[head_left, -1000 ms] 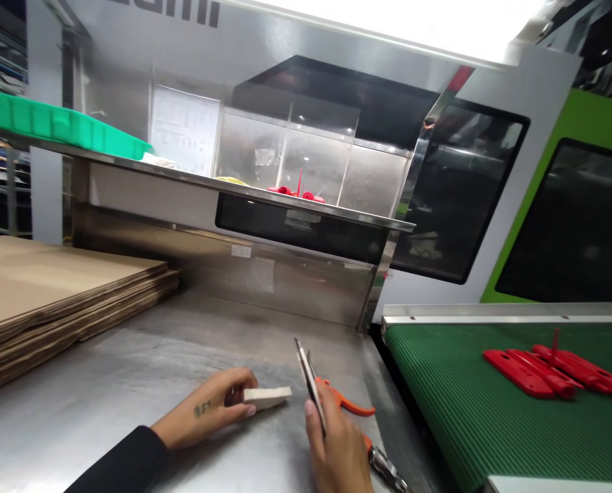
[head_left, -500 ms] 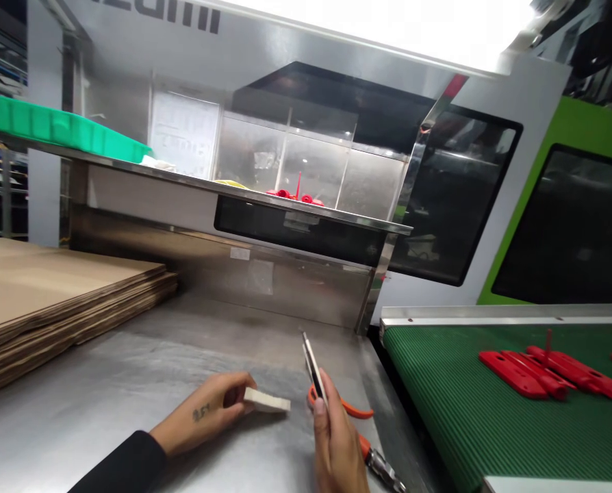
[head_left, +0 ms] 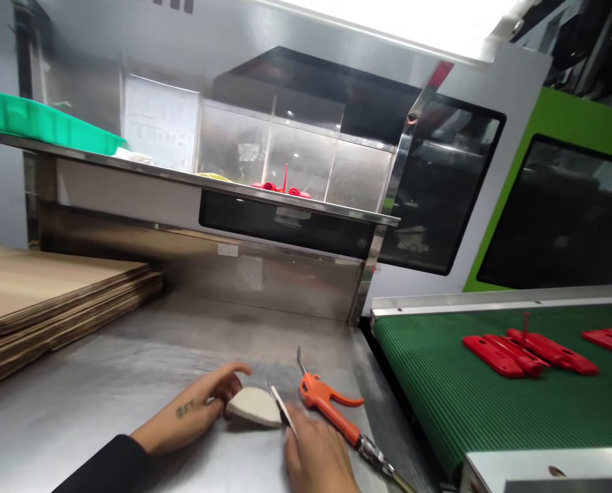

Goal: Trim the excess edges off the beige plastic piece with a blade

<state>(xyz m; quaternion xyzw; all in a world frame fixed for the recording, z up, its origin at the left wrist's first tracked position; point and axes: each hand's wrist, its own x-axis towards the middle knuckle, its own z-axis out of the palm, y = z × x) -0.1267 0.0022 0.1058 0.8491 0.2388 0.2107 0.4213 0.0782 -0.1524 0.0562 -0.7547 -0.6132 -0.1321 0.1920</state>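
Note:
My left hand [head_left: 193, 411] reaches in over the metal table [head_left: 146, 370]. Its thumb and lower fingers grip the left end of an off-white flat pad [head_left: 255, 405] with a curved edge, while the index finger sticks out above. The pad's material cannot be made out. In my right hand [head_left: 319, 448] is a slim utility knife [head_left: 284, 411], its tip pointing up and left beside the pad's right end. Whether blade and pad touch is unclear. Just right of the knife lies an orange air blow gun [head_left: 331, 404] with a bent nozzle and metal hose fitting.
A cardboard stack [head_left: 59, 294] stands at the left. On the right, a green conveyor belt [head_left: 424, 370] carries red plastic parts [head_left: 529, 352]. A metal shelf [head_left: 177, 179] crosses behind, bearing a green tray [head_left: 49, 123] and more red parts [head_left: 285, 190].
My right hand has brought the knife left and down, beside the pad. The pad has turned, showing its broad face. The blow gun is now uncovered. Red parts on the belt appear shifted left with the view.

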